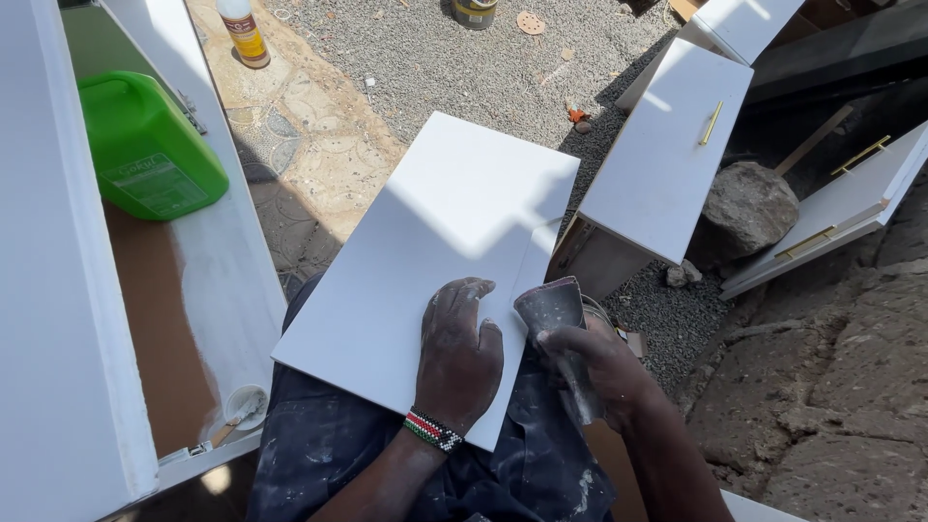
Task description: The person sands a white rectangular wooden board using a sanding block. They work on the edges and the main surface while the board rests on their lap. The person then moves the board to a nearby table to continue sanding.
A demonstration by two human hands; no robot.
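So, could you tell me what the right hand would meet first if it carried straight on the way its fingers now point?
The right hand, holding folded sandpaper, points up-left toward the white panel on the lap. It would likely meet the panel's right edge first, beside the left hand, though depth is hard to judge.

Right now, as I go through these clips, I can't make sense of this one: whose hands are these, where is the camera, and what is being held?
There is one picture, taken by a camera worn on a person's head, looking down at their own lap and hands. The left hand lies flat on a white board resting across the knees. The right hand grips a folded piece of sandpaper at the board's edge. Around them: a green jug on a white cabinet to the left, white drawer fronts with gold handles, a rock, and gravel.
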